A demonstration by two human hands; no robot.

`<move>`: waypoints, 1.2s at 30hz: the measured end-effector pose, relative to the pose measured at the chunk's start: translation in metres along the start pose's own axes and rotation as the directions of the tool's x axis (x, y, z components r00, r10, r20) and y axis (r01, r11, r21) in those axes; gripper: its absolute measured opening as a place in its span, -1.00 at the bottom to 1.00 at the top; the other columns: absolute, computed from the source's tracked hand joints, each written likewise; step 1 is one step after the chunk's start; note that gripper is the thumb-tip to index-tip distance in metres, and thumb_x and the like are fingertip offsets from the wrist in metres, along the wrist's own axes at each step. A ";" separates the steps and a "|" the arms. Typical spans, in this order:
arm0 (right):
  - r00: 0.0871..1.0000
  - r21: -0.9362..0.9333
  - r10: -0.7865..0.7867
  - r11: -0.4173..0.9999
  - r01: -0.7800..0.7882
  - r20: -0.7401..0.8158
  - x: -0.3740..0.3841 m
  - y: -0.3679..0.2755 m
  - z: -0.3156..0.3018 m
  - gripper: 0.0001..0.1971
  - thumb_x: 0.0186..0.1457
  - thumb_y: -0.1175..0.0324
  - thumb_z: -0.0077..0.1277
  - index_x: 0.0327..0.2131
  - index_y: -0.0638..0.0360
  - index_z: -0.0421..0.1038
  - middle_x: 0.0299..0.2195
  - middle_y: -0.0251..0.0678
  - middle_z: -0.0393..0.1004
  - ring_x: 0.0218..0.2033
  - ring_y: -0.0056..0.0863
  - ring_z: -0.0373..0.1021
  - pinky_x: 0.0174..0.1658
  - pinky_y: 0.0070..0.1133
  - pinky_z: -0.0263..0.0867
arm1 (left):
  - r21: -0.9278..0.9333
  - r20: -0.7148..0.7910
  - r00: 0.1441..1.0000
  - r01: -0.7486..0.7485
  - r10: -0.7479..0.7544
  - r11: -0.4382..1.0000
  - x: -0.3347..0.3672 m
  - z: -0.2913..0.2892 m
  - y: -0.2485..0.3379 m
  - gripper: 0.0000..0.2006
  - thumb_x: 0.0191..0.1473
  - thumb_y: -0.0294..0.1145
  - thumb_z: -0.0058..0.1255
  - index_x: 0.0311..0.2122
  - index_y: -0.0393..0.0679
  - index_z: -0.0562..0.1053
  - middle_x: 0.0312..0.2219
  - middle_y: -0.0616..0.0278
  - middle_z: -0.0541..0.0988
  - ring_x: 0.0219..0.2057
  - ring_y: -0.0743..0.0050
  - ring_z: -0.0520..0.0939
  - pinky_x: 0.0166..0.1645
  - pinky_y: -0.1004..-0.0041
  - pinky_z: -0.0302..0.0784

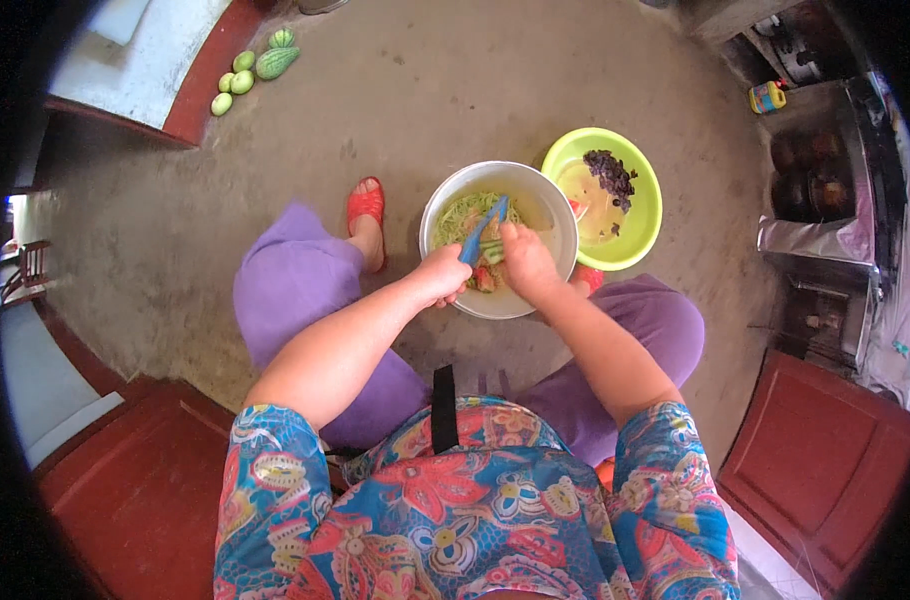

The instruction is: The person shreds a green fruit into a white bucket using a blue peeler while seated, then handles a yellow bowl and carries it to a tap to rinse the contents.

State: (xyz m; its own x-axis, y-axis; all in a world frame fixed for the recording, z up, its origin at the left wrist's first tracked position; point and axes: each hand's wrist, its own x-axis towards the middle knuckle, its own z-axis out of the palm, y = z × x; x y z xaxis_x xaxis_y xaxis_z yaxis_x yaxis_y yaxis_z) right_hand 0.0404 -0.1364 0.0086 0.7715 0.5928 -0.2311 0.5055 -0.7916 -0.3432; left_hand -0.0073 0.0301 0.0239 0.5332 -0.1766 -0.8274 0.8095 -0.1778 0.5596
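A metal pot (565, 285) stands between my feet, holding pale green vegetable shreds (460, 222) and some reddish bits. Over it, my left hand (443, 275) is wrapped round the handle of a long blue grater (482, 232), tilted up and away to the right. Its working face cannot be made out. My right hand (528, 258) is closed right beside the grater, fingers bent. A pale green vegetable piece (491, 250) shows at its fingertips, mostly hidden, and seems to be in its grip.
Touching the pot at the right is a lime-green basin (652, 215) with water and dark, wrinkled pieces (612, 178). Green gourds (276, 62) and round green fruits (242, 82) lie on the floor at the far left. A yellow bottle (766, 97) stands at the far right. Red cabinet doors (820, 455) flank me.
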 end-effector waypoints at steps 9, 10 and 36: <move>0.834 -0.083 0.550 0.834 -0.545 0.046 0.021 0.063 0.036 -0.80 0.00 0.43 -0.22 -0.27 0.29 0.17 -0.30 -0.01 0.32 -0.31 -0.16 0.40 -0.36 -0.41 0.39 | 0.088 0.148 0.988 -0.065 0.052 0.994 -0.027 0.023 0.008 -0.68 -0.08 -0.54 -0.35 -0.14 -0.08 0.19 -0.67 0.24 0.30 -0.81 0.56 0.27 -0.80 0.53 0.13; 0.873 -0.111 0.482 0.874 -0.473 0.070 0.024 0.054 0.036 -0.80 0.00 0.43 -0.22 -0.27 0.29 0.16 -0.30 0.00 0.32 -0.33 -0.14 0.41 -0.35 -0.41 0.39 | 0.068 0.117 0.992 -0.049 0.041 0.996 -0.021 0.018 0.005 -0.68 -0.08 -0.54 -0.35 -0.14 -0.08 0.20 -0.67 0.24 0.30 -0.81 0.56 0.27 -0.80 0.53 0.13; 0.902 -0.114 0.351 0.936 -0.333 0.252 0.030 -0.019 0.027 -0.74 0.02 0.41 -0.24 -0.22 0.36 0.18 -0.30 0.07 0.35 -0.33 -0.22 0.42 -0.32 -0.50 0.39 | 0.027 -0.028 1.000 -0.010 0.011 1.000 -0.005 0.009 0.006 -0.79 -0.10 -0.53 -0.33 -0.27 -0.15 0.20 -0.66 0.23 0.30 -0.81 0.56 0.25 -0.79 0.52 0.12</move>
State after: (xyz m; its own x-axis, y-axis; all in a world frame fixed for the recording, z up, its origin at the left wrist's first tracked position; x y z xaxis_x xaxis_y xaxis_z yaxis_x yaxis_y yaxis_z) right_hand 0.0438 -0.0998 -0.0166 0.7761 0.2940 -0.5579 0.2608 -0.9551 -0.1406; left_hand -0.0068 0.0206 0.0318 0.5489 -0.1511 -0.8221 0.7970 -0.2020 0.5692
